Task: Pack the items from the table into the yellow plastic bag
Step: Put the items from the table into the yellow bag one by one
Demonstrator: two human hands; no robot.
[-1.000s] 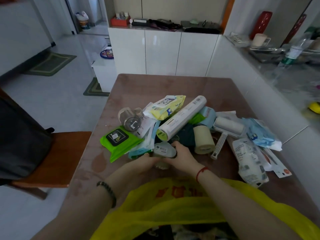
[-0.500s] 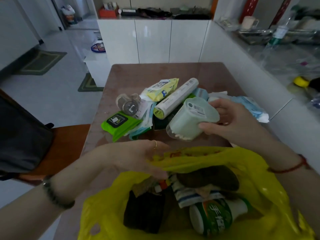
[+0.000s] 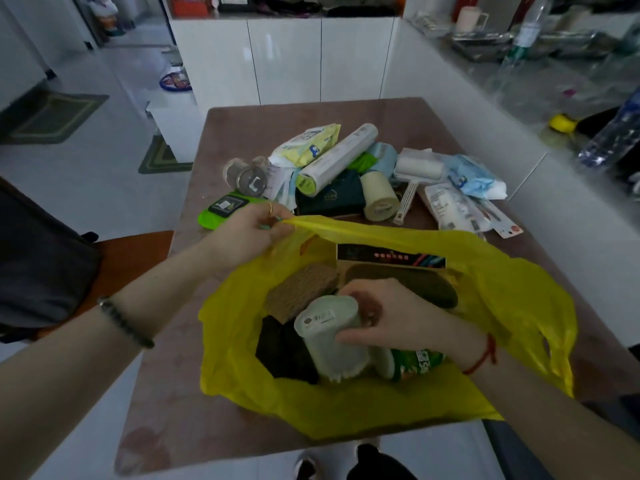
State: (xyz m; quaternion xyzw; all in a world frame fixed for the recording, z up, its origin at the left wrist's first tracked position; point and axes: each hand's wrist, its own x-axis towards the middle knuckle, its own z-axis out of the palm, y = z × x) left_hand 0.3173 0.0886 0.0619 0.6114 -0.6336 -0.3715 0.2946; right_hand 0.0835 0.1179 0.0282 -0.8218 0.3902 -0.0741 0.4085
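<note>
The yellow plastic bag (image 3: 502, 289) lies open on the near half of the brown table (image 3: 242, 112). My left hand (image 3: 249, 233) pinches the bag's far rim and lifts it. Inside the bag, my right hand (image 3: 398, 320) grips a pale green plastic container (image 3: 329, 337). A brown waffle-textured pad (image 3: 301, 292), dark cloths and a green-labelled bottle (image 3: 415, 365) lie in the bag too. Behind the bag sits a pile: a long white tube (image 3: 336, 157), a tape roll (image 3: 379, 199), a lint roller (image 3: 417, 174), wipe packs and a dark green pouch (image 3: 332, 199).
A wooden chair (image 3: 128, 251) with a dark bag (image 3: 38, 265) on it stands left of the table. White cabinets (image 3: 287, 60) close the far side. A cluttered glass counter (image 3: 554, 74) runs along the right. My feet show below the table's near edge.
My right hand carried the pale green container from above the pile down into the bag. My left hand moved from the near rim to the far rim and lifted it.
</note>
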